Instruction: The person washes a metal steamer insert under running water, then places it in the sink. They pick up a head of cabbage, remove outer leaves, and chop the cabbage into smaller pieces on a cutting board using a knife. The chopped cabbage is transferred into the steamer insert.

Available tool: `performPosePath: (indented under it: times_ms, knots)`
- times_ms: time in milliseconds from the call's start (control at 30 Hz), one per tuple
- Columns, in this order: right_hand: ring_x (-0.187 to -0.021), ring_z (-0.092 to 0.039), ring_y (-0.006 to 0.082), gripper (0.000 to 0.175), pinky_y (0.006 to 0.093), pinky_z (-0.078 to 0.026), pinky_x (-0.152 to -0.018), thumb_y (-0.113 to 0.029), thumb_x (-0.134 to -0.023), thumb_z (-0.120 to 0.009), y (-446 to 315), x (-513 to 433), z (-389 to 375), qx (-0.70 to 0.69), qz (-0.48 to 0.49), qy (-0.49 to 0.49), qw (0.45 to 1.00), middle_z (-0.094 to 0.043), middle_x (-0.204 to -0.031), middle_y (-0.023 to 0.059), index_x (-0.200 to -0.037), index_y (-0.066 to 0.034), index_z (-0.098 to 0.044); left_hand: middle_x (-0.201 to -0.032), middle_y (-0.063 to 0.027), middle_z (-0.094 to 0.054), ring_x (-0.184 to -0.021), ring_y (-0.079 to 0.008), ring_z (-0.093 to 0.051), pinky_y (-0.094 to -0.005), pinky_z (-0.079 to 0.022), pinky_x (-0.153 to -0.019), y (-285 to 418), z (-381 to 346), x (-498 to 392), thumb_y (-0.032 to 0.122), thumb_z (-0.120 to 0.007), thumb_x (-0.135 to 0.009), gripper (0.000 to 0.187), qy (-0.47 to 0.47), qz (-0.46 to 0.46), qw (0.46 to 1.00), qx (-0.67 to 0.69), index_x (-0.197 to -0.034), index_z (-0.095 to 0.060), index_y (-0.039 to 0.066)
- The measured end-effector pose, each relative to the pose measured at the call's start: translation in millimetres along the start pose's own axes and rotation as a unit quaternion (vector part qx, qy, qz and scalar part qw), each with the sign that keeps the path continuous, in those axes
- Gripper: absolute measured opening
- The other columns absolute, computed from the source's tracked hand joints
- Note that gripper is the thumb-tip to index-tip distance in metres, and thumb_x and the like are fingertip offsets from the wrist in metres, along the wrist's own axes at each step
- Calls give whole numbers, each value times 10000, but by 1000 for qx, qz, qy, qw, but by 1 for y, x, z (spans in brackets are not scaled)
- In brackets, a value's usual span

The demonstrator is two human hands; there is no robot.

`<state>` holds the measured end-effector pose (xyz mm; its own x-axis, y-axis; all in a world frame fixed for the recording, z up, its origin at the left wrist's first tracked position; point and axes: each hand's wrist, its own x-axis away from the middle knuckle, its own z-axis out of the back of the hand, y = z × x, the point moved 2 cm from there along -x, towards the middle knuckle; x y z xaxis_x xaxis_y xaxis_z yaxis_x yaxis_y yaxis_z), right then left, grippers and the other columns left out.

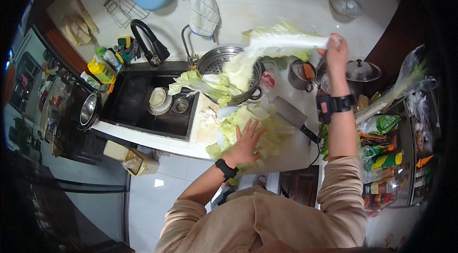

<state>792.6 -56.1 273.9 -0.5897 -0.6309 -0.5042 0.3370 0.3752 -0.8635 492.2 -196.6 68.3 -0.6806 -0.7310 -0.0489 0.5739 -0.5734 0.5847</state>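
My right hand [335,50] grips the white stem end of a long napa cabbage leaf [282,40], raised above the counter. The leaf's blurred, frilly part hangs down over a steel steamer pot with a perforated insert [216,60]. More cabbage leaves [207,86] lie over the pot's left side. My left hand [246,142] rests with fingers spread on a pile of cabbage leaves [257,120] on the cutting board [293,154]. A cleaver [290,111] with a black handle lies to the right of the pile, its blade towards the pot.
Left of the pot is a black sink [128,109] holding stacked bowls [159,101], under a black faucet [148,43]. A small pot [301,74] and a lidded pot [361,72] stand at the back right. A rack of packets [383,160] is at the right.
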Motion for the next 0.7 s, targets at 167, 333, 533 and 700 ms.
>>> performPosePath:
  times_ms: [167, 333, 533, 700]
  knots:
    - [-850, -624, 255, 188, 325, -613, -585, -100, -956, -493, 81, 32, -111, -116, -144, -25, 982, -529, -1077, 158, -1080, 32, -543, -1517, -211, -215, -1440, -432, -81, -653, -57, -1117, -8, 14, 15, 218, -711, -650, 815, 70, -41, 996, 28, -1400, -416, 95]
    - [-749, -624, 257, 178, 400, -580, -684, -128, -915, -576, 152, 86, -163, 123, -84, -248, 957, -540, -966, 110, -1016, 8, -520, -1485, -225, -265, -1428, -440, -118, -620, -121, -1131, -27, 26, 40, 175, -673, -653, 702, 101, -33, 993, 47, -1323, -494, 72]
    - [-862, -590, 182, 237, 278, -524, -701, -133, -901, -606, 131, 114, -129, 38, -95, -432, 896, -568, -987, 113, -1039, 47, -534, -1479, -236, -270, -1413, -455, -162, -580, -169, -1137, -47, 28, 77, 164, -704, -689, 668, 128, 15, 990, 60, -1315, -493, 65]
    - [-1064, -588, 191, 497, 306, -499, -863, -78, -887, -617, 98, 123, -70, 47, -171, -421, 889, -554, -1256, 150, -1307, 61, -391, -1486, -261, -247, -1400, -475, -176, -571, -184, -1130, -46, 10, 113, 313, -817, -662, 832, 118, 57, 991, 25, -1363, -442, 67]
